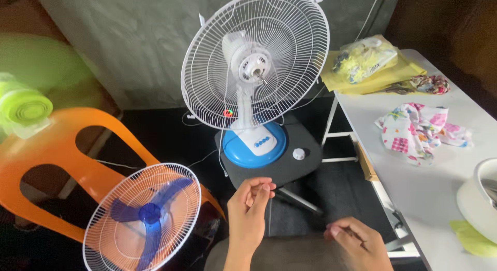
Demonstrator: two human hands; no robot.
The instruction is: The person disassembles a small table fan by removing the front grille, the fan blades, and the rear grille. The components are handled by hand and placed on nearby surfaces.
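A white table fan [254, 69] with a blue base [254, 144] stands on a black stool top [305, 165]. Its rear grille is on, its motor shaft is bare, and no blade is fitted. A small white knob [299, 153] lies on the stool beside the base. The blue blade [150, 214] rests in a loose white front grille [106, 240] on an orange chair [57, 162]. My left hand [250, 214] is raised just in front of the stool, fingertips pinched together. My right hand [360, 242] is lower right, fingers curled. I see nothing in either hand.
A white table [414, 172] runs along the right with a patterned cloth [419, 131], a yellow bag with a plastic packet [370, 61] and a white bowl-like object [479, 198] at its near edge. A green fan part [20, 108] sits at far left. Grey wall behind.
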